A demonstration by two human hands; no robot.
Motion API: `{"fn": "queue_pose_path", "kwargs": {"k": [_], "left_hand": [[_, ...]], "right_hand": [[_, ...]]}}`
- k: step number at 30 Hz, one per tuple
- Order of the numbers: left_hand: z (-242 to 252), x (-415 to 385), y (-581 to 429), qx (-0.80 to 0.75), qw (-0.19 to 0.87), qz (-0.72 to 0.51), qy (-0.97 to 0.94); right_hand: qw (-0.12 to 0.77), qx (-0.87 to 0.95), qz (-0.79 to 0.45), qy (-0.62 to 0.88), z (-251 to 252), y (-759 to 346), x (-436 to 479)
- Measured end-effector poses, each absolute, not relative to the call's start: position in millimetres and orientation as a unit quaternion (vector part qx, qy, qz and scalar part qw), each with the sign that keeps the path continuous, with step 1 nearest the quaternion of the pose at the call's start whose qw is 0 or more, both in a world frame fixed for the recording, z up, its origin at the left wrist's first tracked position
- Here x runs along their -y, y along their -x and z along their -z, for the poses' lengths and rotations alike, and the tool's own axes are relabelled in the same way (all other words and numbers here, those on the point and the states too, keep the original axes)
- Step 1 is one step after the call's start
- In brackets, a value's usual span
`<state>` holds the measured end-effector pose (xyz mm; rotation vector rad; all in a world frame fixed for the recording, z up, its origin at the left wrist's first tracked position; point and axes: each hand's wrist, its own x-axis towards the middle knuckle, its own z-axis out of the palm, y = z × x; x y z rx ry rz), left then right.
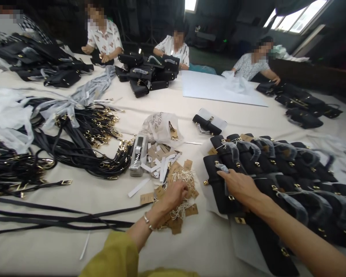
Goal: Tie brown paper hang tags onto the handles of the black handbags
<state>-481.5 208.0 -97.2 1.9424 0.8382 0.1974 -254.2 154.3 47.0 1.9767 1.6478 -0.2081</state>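
Observation:
My left hand (174, 194), with a silver bracelet at the wrist, is curled closed over a loose pile of brown hang tags (177, 225) with white strings. What its fingers hold, if anything, is hidden. My right hand (240, 186) reaches across to the nearest black handbag (219, 192) in a row and grips its plastic-wrapped handle (222, 167). Gold hardware shows on that bag, which lies on white paper. Beyond the tags are white paper slips (163, 165) and a clear plastic box (138, 156).
More black bags (288, 157) fill the right side. Black straps with gold clasps (100, 127) heap at the left. A plastic bag (158, 127) and a single black bag (207, 122) lie ahead. Across the table, several people sit near bag piles and a white board (207, 88).

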Motion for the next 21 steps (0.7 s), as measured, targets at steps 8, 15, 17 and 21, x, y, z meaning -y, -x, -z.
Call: {"fn": "queue_pose_path", "kwargs": {"k": [8, 15, 17, 21], "left_hand": [[111.4, -200.4, 550.9, -0.38, 0.445, -0.038, -0.81], [118.5, -191.5, 534.7, -0.417, 0.51, -0.087, -0.748], [109.5, -195.7, 541.5, -0.411, 0.557, -0.105, -0.714], [79.8, -204.3, 555.1, -0.383, 0.653, -0.154, -0.635]], "right_hand": [[0.035, -0.687, -0.001, -0.726, -43.0, 240.9, -123.1], [-0.143, -0.601, 0.332, -0.713, -14.7, 327.3, -109.2], [-0.171, -0.557, 0.387, -0.715, -0.3, 348.3, -114.3], [-0.235, -0.487, 0.478, -0.692, 18.7, 373.6, -129.8]]}}
